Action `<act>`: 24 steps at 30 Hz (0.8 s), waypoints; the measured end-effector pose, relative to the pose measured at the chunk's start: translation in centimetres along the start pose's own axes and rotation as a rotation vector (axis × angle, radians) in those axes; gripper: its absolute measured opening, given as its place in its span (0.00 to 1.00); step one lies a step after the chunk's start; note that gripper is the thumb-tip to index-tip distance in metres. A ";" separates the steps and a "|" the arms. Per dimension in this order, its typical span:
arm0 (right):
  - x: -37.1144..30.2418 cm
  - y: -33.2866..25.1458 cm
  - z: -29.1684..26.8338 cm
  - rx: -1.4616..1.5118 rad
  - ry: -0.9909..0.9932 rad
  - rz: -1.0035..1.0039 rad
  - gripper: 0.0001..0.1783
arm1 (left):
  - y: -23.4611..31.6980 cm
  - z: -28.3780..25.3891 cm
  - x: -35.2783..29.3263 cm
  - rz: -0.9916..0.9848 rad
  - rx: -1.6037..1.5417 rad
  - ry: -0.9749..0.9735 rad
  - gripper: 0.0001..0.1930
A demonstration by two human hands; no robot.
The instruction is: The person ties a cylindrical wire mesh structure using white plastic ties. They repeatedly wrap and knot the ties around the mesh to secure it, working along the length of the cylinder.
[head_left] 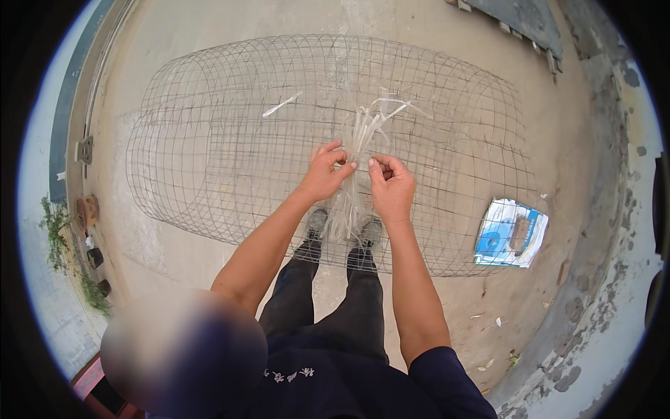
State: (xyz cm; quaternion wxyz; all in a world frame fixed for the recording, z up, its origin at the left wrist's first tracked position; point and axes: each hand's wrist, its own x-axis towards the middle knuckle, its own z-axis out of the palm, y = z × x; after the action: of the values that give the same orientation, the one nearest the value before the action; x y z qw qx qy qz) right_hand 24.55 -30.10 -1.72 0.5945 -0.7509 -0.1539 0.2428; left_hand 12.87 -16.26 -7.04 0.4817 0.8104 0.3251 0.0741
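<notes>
Over wire mesh (181, 133) with a bag (497, 241) by its right end, both hands (325, 172) (393, 187) pinch pale strands (363, 130).

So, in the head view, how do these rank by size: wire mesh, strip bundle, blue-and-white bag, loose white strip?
1. Wire mesh
2. Strip bundle and blue-and-white bag: too alike to rank
3. Loose white strip
</notes>
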 end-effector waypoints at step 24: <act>0.4 -6.2 3.7 -0.315 0.231 -0.345 0.13 | 0.3 -1.4 -3.7 -0.004 -0.067 0.064 0.13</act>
State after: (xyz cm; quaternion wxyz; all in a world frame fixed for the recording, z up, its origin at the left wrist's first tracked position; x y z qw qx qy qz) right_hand 23.22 -25.31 3.51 0.5164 -0.8196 -0.2469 0.0236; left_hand 9.52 -17.59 -5.35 0.4983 0.7903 0.3393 0.1097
